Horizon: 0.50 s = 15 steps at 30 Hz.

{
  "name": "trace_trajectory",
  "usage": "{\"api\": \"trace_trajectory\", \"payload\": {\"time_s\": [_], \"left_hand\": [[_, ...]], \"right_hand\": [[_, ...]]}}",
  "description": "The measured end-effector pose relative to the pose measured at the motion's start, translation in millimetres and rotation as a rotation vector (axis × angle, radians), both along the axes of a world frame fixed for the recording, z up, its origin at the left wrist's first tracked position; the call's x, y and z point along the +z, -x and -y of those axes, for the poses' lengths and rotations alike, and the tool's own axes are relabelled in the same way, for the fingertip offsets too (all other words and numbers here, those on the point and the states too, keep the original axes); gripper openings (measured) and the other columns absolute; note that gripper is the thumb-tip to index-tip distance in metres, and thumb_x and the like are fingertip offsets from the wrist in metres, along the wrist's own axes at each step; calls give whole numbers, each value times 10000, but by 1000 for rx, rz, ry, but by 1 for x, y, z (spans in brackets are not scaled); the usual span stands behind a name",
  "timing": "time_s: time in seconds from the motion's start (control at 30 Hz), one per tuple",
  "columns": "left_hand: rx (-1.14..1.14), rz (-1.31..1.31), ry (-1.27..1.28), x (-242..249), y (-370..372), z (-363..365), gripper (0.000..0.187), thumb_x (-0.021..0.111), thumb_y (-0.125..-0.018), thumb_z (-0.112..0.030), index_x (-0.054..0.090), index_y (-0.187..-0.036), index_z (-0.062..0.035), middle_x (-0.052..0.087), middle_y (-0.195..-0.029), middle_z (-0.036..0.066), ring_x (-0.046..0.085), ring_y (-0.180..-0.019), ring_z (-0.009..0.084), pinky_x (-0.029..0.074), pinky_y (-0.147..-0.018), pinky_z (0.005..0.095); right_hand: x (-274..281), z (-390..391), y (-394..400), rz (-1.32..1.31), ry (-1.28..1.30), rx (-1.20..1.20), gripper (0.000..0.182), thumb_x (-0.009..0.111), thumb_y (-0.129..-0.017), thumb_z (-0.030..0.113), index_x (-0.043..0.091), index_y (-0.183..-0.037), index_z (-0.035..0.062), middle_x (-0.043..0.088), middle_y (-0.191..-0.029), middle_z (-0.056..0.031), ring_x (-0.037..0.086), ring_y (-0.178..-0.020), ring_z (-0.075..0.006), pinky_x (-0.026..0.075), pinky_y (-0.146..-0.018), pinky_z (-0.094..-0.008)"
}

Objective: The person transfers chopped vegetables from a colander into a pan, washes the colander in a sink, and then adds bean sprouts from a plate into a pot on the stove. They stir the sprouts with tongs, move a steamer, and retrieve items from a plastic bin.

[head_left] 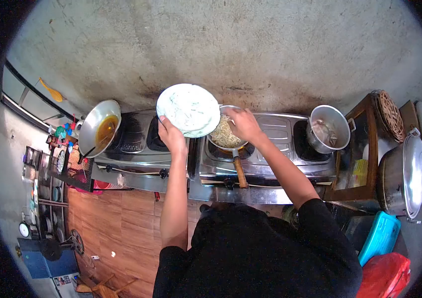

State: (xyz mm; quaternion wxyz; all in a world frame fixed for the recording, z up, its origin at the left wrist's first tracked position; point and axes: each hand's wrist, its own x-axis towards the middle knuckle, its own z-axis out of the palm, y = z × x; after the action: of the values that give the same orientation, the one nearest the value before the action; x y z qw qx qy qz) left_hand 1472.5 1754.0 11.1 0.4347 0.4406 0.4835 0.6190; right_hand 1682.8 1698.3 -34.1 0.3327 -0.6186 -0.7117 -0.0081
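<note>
A white plate with pale green markings (188, 110) is held tilted by my left hand (172, 135), whose fingers grip its lower left edge. Just right of it, a small pan (230, 107) with a wooden handle (240, 171) sits on the stove and holds pale noodles (224, 134). My right hand (242, 124) reaches over the right side of this pan, fingers bent down toward the noodles. Its fingertips are partly hidden, so whether they hold anything does not show. The plate covers the pan's upper left rim.
A wok with brown oil (105, 131) stands on the left stove (136, 144). On the right stove (275, 131) is a deep pot (329, 129). Further right are a wooden cabinet (355, 159), a large lidded pot (409, 174) and a turquoise container (380, 237).
</note>
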Motion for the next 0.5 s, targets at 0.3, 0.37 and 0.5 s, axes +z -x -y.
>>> {"api": "trace_trajectory", "payload": {"time_s": [0.3, 0.37, 0.5], "left_hand": [[71, -76, -60, -22, 5, 3, 466, 341, -1021, -298, 543, -1185, 89, 633, -1117, 209, 622, -992, 292, 455, -854, 365], [87, -149, -79, -18, 7, 5, 462, 345, -1018, -302, 551, -1176, 80, 638, -1095, 218, 624, -980, 309, 455, -846, 377], [24, -258, -47, -15, 20, 3, 475, 347, -1021, -313, 522, -1228, 77, 606, -1173, 210, 589, -1054, 286, 433, -897, 355]], "right_hand": [[-12, 1, 14, -104, -135, 128, 390, 557, -803, 41, 544, -1191, 0, 530, -1252, -233, 547, -1113, -365, 447, -953, -440], [-23, 13, 16, 102, 83, 69, 436, 546, -780, 14, 526, -1215, 4, 497, -1315, -211, 523, -1157, -358, 429, -975, -438], [-15, 20, 7, 174, 468, -168, 548, 506, -770, 38, 460, -1316, 52, 362, -1452, -184, 496, -1215, -331, 378, -1024, -435]]}}
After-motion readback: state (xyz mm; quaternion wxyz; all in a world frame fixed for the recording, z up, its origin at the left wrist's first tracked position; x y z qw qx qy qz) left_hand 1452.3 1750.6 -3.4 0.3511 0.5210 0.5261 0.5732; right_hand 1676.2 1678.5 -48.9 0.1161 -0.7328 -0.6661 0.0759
